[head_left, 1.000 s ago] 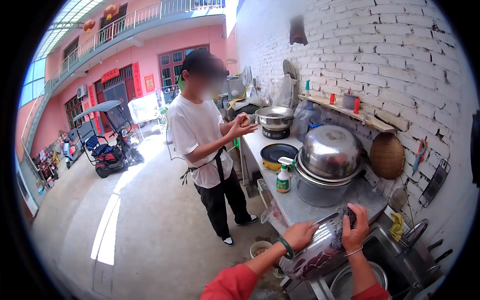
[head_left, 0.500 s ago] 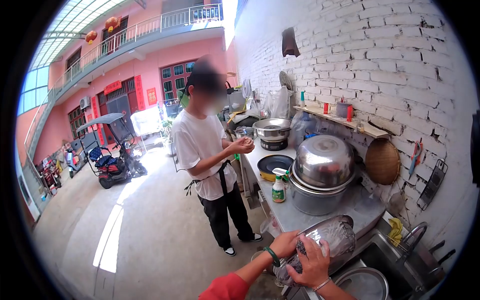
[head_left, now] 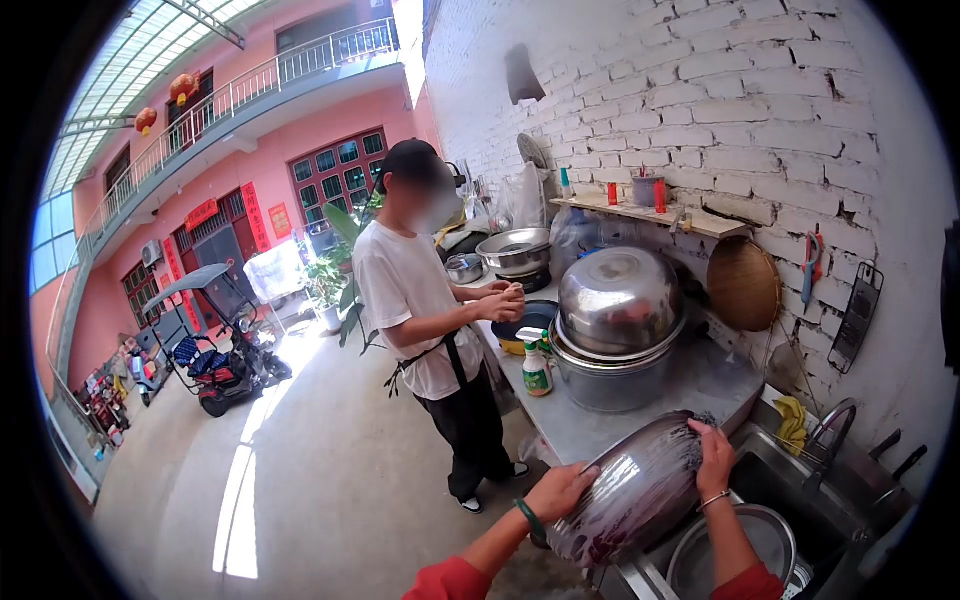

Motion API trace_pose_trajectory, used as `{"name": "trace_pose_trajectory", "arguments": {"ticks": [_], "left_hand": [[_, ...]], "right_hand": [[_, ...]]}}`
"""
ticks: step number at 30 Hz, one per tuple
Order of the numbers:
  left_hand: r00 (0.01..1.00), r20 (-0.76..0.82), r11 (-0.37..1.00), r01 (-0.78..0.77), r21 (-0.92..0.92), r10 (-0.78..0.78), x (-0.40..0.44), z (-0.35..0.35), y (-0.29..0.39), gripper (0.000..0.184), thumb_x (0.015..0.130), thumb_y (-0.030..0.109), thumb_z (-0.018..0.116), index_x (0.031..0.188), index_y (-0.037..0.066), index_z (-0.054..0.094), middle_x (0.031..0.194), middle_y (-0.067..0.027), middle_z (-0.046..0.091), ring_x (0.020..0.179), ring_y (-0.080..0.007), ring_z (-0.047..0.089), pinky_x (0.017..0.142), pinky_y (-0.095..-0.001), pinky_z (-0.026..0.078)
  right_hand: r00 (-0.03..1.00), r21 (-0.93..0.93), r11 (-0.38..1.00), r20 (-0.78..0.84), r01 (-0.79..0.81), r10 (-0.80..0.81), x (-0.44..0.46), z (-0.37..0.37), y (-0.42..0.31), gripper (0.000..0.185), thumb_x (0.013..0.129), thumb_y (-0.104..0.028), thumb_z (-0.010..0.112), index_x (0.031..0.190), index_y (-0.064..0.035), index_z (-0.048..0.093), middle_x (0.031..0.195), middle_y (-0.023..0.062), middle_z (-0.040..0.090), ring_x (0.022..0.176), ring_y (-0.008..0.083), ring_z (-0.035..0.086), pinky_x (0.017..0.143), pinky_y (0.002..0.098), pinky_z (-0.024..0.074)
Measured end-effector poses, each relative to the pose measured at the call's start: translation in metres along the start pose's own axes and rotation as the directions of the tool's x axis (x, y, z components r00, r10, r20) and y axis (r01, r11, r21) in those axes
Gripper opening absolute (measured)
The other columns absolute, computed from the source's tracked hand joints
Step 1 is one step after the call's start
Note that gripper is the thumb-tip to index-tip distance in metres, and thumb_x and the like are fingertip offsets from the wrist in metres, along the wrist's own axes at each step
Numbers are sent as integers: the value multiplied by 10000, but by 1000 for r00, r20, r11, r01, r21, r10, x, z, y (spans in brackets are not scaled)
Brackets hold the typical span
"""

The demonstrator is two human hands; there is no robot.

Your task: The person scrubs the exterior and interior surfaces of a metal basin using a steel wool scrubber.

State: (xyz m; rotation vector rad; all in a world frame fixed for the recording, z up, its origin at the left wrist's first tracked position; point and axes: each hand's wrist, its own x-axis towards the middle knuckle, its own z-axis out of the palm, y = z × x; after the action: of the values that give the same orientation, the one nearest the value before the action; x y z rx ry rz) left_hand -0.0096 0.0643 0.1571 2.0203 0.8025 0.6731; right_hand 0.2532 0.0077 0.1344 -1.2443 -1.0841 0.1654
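A shiny metal basin (head_left: 625, 490), streaked with whitish and purplish smears, is tilted between my hands beside the sink. My left hand (head_left: 562, 492), with a green bangle at its wrist, is closed on the basin's left rim. At the far right side of the basin is my right hand (head_left: 712, 460), which wears a silver bracelet. Its fingers curl over a grey, coiled-looking steel wool scrubber (head_left: 706, 419), largely covered, against the basin's surface. A round metal lid or pan (head_left: 735, 535) lies in the sink below my right forearm.
A steel sink (head_left: 775, 470) with a tap (head_left: 832, 425) and yellow cloth (head_left: 790, 424) stands right. On the counter are a spray bottle (head_left: 536, 365) and a stacked pot (head_left: 615, 385) under an upturned basin (head_left: 620, 300). A co-worker (head_left: 405, 280) in a white shirt stands ahead.
My right hand has moved away from my left, across to the basin's far right side. The basin's smeared surface shows more now. The co-worker's hands have lowered slightly, and the view has shifted.
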Motion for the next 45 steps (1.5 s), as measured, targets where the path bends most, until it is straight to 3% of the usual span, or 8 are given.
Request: {"name": "trace_pose_trajectory", "arguments": {"ticks": [3,7,15,24,33,36,41,45], "left_hand": [[994,58,995,84,62,-88,9,4,2,352,983,299,407,989,-10,574,765,-77,583,731,-116,505,729,-287,444],[988,31,987,-148,-59,150,16,18,10,275,970,209,424,1024,-17,570,869,-112,630,800,-153,551,773,-307,456],[987,97,992,-129,16,126,39,17,7,289,962,222,434,1066,-10,571,917,-183,632,845,-248,591,809,-335,451],[990,105,986,-107,126,94,49,14,-3,274,962,253,444,980,9,569,815,-228,596,777,-359,591,733,-391,458],[987,67,978,-156,140,148,40,9,6,311,961,309,407,933,14,498,746,-291,570,755,-487,541,672,-528,416],[993,50,969,-115,218,106,37,8,3,280,957,283,441,921,20,530,762,-251,581,751,-448,565,660,-458,458],[990,37,966,-144,213,139,36,11,-2,242,951,246,463,933,17,537,748,-241,582,733,-426,579,647,-423,470],[995,28,988,-101,119,98,37,8,-1,236,951,234,465,972,18,559,744,-236,585,705,-406,589,641,-406,473]], "right_hand": [[989,-194,970,-15,145,-150,-26,14,-57,280,886,-192,457,994,-56,677,999,187,627,995,339,559,954,356,381],[848,-451,724,189,523,-495,-60,40,-90,315,755,-251,573,1006,-86,669,1043,167,593,979,330,554,966,499,342],[856,-616,619,198,487,-477,-88,52,-91,519,732,-322,574,1187,-71,577,1137,205,519,1102,354,491,990,608,270],[987,-181,982,-157,-50,21,4,10,-15,314,878,-174,474,1109,-14,616,1065,166,616,1013,280,569,923,309,397],[848,263,821,-21,-506,529,25,-36,157,335,907,-235,466,1028,26,639,950,68,651,917,176,582,835,314,432],[970,-82,975,-144,-207,194,16,-7,44,338,888,-238,489,1028,32,635,927,133,633,879,256,587,811,335,436],[940,-620,725,62,299,-335,-23,46,-80,419,774,-212,545,1146,-23,591,1048,229,571,1003,382,532,936,494,359],[933,-579,733,178,356,-313,-43,59,-104,451,794,-216,513,1206,-39,561,1071,236,568,1055,379,518,972,521,325]]}}
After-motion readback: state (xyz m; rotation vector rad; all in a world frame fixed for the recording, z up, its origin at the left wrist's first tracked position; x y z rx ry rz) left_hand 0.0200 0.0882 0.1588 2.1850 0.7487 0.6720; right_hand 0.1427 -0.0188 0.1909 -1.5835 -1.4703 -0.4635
